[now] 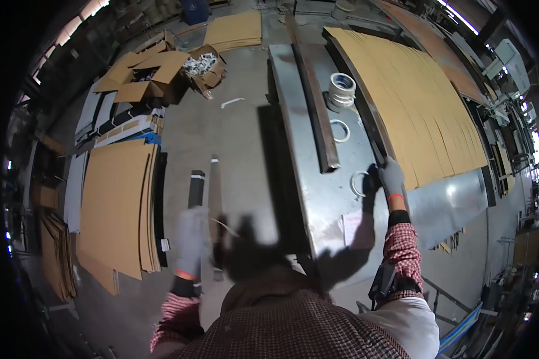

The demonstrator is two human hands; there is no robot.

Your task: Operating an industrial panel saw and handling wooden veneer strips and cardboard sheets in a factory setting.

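My right hand (pixel 391 176), in a grey glove with an orange cuff edge, is at the long dark bar (pixel 374 119) on the metal-topped table (pixel 293 119). Its fingers look closed, and a slim dark piece (pixel 377 153) shows at their tips; I cannot make out what it is. My left hand (pixel 191 236), gloved too, is smeared by motion over a dark strip bundle (pixel 196 190) banded in white. Whether it grips that bundle cannot be seen. A second banded strip bundle (pixel 215 191) lies beside it on the floor.
Rolls of tape (pixel 342 90), a loose ring (pixel 340 131) and a brown metal bar (pixel 314 102) sit on the table. Yellowish sheets (pixel 413 102) cover its right part. Cardboard sheets (pixel 114 203) and open cartons (pixel 156 75) stand left; a white scrap (pixel 232 102) lies on the floor.
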